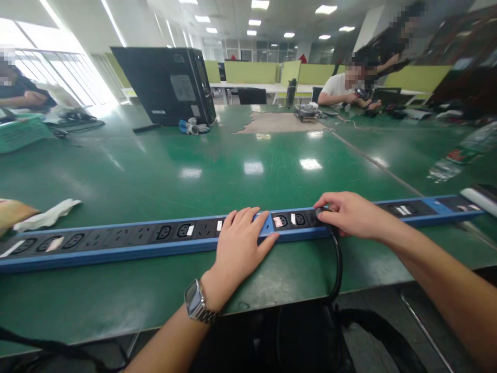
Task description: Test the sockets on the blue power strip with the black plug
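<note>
A long blue power strip (128, 254) with black sockets lies across the near part of the green table. Several sockets bear small white or pinkish labels. My left hand (243, 246) rests flat on the strip near its middle, fingers spread. To the right, my right hand (344, 213) grips a black power plug (321, 213) at one of the sockets; how deep the plug sits is hidden by my fingers. From it a thick black cord (338, 264) hangs down over the table's front edge.
Beyond the strip, a black computer case (166, 85) stands on the green table (217, 171), with blue-and-white gloves (193, 126) beside it. A plastic bottle (462, 153) lies at right, a green basket (27, 130) at left. White cloth (48, 215) lies near the strip's left end. Other people sit and stand farther back.
</note>
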`<state>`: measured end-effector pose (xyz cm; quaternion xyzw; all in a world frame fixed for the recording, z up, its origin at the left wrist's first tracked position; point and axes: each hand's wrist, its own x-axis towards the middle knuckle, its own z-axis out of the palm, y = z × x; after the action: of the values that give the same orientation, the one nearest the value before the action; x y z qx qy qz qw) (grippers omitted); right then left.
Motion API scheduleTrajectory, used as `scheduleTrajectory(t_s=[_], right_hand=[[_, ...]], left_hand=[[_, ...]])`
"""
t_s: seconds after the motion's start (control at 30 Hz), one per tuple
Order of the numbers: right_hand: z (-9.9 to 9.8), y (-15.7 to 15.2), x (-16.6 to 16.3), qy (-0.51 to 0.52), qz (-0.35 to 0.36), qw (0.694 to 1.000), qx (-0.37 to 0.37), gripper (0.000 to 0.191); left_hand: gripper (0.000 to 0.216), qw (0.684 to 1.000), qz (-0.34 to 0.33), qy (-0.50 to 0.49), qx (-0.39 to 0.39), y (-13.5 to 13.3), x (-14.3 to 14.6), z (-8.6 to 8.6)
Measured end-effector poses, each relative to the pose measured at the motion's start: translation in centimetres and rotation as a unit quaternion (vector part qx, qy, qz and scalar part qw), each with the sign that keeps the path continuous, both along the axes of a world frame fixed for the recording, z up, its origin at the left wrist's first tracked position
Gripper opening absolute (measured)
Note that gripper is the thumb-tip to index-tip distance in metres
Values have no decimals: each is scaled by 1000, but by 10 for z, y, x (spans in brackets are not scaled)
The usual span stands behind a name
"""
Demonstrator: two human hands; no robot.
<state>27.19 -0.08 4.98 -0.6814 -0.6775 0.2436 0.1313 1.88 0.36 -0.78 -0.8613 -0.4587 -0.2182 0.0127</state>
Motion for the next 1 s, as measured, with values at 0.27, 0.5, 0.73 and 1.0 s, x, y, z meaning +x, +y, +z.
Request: scheduleTrajectory(t_s=[0.27,0.5,0.73,1.0], right_hand=[[22,-5,27,-56,-64,976,201,27],[12,-31,134,-151,-117,975,117,21],[2,-13,148,-124,-36,990,56,13],[25,-26,76,-89,-164,955,232,16]], left_hand=[[46,1000,0,14,9,1,1,-1],[45,1000,-4,10,28,1,1,-3],[45,999,-11,9,31,3,-4,-2],[64,993,-54,-105,27,-17,39,3]])
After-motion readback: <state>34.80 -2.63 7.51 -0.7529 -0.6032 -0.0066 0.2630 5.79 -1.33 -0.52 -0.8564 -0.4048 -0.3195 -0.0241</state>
